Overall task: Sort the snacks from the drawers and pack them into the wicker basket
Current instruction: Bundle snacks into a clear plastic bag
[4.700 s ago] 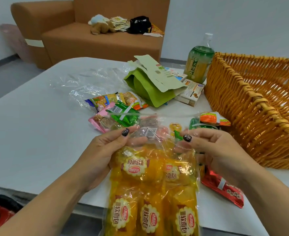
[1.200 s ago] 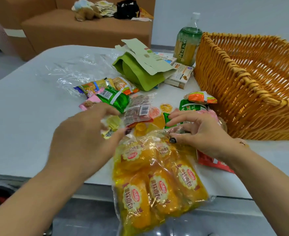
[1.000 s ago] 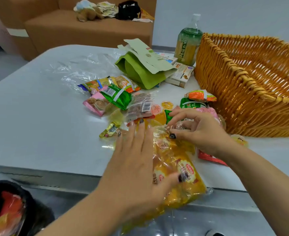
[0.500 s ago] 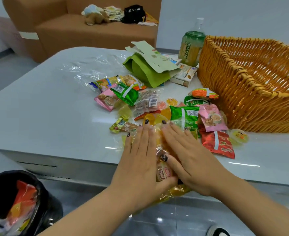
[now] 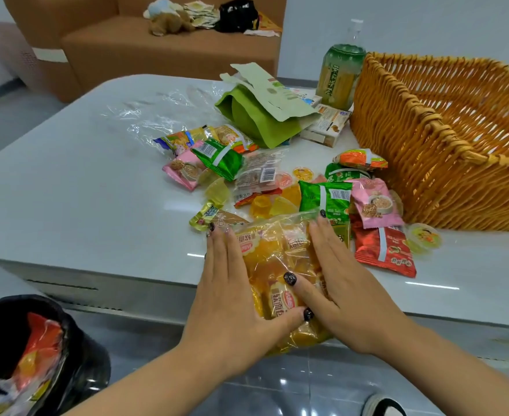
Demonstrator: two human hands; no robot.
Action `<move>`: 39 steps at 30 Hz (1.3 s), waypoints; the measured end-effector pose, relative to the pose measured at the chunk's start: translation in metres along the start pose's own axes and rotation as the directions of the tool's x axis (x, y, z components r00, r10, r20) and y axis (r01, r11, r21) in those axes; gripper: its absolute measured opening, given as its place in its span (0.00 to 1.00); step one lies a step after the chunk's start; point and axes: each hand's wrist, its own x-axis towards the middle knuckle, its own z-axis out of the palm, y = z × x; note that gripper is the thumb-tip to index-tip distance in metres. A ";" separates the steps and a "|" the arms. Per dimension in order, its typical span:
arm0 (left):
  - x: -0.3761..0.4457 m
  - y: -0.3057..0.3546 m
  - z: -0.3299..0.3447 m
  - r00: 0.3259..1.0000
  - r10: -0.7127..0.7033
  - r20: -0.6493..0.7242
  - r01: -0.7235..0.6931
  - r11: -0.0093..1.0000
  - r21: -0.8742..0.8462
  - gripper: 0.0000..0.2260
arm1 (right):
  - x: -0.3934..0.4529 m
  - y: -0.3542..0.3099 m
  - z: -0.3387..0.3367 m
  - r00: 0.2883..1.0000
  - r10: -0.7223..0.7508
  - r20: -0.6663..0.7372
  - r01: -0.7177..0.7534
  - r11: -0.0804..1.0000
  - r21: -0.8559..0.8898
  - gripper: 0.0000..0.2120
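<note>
A clear bag of yellow bread packets (image 5: 280,265) lies at the near edge of the white table (image 5: 76,187), part of it hanging over the edge. My left hand (image 5: 232,292) and my right hand (image 5: 346,289) lie flat on it with straight fingers, pressing down on either side. Several small snack packets are scattered beyond the bag: green (image 5: 325,199), pink (image 5: 373,205) and red (image 5: 382,250) ones, plus jelly cups (image 5: 424,237). The orange wicker basket (image 5: 427,151) stands at the right, with nothing visible inside.
A green paper bag (image 5: 256,118), a small box (image 5: 326,127) and a green drink bottle (image 5: 338,73) stand at the back by the basket. Crumpled clear plastic (image 5: 157,112) lies at the back left. A black-lined bin (image 5: 22,355) sits on the floor at lower left. A brown sofa (image 5: 157,52) is behind.
The bread bag went from held up in both hands to lying on the table. Both hands now press flat on it, and have spread slightly apart since half a second ago.
</note>
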 end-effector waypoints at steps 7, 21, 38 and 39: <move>0.002 -0.002 -0.004 1.000 0.000 -0.031 -0.005 0.985 -0.170 0.60 | 0.003 0.000 -0.004 1.000 0.010 0.018 -0.011 0.999 0.030 0.42; -0.026 -0.024 -0.002 0.918 -0.395 -0.035 0.198 0.533 -0.823 0.29 | 0.000 -0.005 -0.002 1.000 -0.005 -0.028 0.006 0.999 0.038 0.43; -0.049 -0.019 -0.041 0.999 -0.027 0.023 0.033 0.485 -0.874 0.17 | -0.009 -0.020 -0.031 0.906 0.380 -0.188 -0.121 0.655 0.746 0.28; -0.050 -0.019 -0.042 1.000 -0.001 0.017 0.015 0.462 -0.887 0.18 | -0.010 -0.020 -0.033 0.901 0.418 -0.116 -0.168 0.583 0.795 0.31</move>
